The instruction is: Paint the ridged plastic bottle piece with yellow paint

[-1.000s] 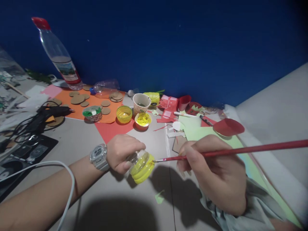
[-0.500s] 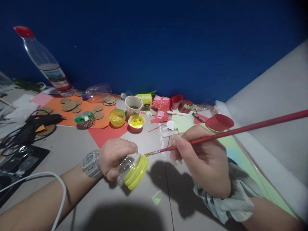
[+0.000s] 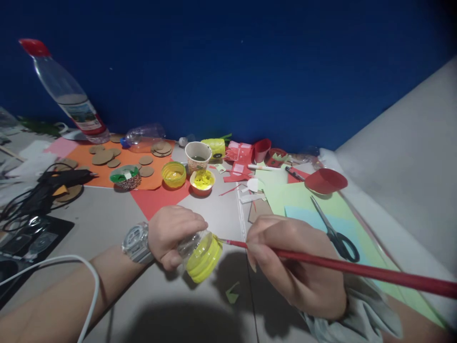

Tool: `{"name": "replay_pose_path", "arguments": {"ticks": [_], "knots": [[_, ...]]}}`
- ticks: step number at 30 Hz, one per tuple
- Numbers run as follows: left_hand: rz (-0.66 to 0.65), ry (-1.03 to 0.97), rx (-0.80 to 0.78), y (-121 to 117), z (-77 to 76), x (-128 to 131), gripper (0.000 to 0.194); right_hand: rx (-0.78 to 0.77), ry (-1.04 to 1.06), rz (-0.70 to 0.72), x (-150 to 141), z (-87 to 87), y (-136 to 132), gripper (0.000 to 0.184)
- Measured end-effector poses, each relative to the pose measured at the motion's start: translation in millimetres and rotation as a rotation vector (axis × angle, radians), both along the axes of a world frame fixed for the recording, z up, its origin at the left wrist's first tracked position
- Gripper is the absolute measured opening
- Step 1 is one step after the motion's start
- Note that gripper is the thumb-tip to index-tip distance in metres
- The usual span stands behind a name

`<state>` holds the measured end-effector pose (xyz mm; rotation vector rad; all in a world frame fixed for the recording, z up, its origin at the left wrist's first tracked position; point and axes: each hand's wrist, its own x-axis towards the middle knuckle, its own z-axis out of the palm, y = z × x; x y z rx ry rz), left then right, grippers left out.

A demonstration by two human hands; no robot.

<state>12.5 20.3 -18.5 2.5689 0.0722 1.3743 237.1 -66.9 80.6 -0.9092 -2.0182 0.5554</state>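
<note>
My left hand (image 3: 171, 233), with a grey watch on the wrist, is closed round the clear end of a cut plastic bottle piece (image 3: 200, 255) whose ribbed bottom is painted yellow. It holds the piece tilted just above the grey table. My right hand (image 3: 293, 262) pinches a long red paintbrush (image 3: 357, 270), and the brush tip touches the yellow part of the bottle piece. The brush handle runs off to the lower right.
Behind my hands stand a paper cup (image 3: 198, 156), a dish of yellow paint (image 3: 202, 181), a yellow bowl (image 3: 173, 174) and a green-filled cup (image 3: 124, 176). Scissors (image 3: 335, 231) lie on coloured paper at right. A glue gun (image 3: 67, 177) and cables sit left, a water bottle (image 3: 64, 93) behind.
My right hand dropped lower and swung the brush handle down to the right, which uncovers the scissors. The brush tip has come back onto the yellow bottle piece. My left hand barely moved.
</note>
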Motion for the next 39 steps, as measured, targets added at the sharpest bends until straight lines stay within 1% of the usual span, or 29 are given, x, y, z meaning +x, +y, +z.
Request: {"name": "replay_pose_path", "arguments": {"ticks": [2,7,9,12,17,19,24,28,30,32,35,39], "knots": [[-0.008,0.014,0.007,0,0.9,0,0.057,-0.026,0.043,0.024,2,1.7,-3,0.016],[0.017,0.034,-0.013,-3,0.3,-3,0.056,-0.154,0.280,-0.072,5,-3.3,-8,0.015],[0.021,0.019,-0.024,-4,-0.2,-3,0.055,-0.189,0.316,-0.071,4,-6.7,-7,0.015],[0.039,-0.012,-0.028,-5,-0.2,-3,0.055,-0.192,0.320,-0.080,2,-11.9,-1,0.018],[0.035,0.017,-0.034,-4,-0.4,-3,0.056,-0.111,0.301,-0.163,3,-18.7,10,0.020],[0.023,0.013,-0.034,-3,-1.5,-4,0.057,-0.099,0.263,-0.164,5,-19.6,10,0.019],[-0.002,0.008,-0.025,-1,-3.6,-3,0.056,-0.130,0.206,-0.093,7,-15.1,5,0.019],[0.011,0.011,-0.015,-2,-2.0,-1,0.055,-0.199,0.307,-0.054,2,-9.4,-2,0.019],[0.019,0.011,-0.013,-2,-0.6,-1,0.054,-0.236,0.365,-0.059,0,-8.4,-4,0.019],[0.023,0.009,-0.012,-2,0.7,0,0.054,-0.253,0.373,-0.070,-1,-8.6,-4,0.019],[0.034,0.016,-0.013,-3,2.2,0,0.055,-0.238,0.314,-0.085,1,-9.4,-1,0.020],[0.040,0.023,-0.015,-3,2.4,1,0.054,-0.148,0.233,-0.121,7,-9.4,3,0.018]]}}
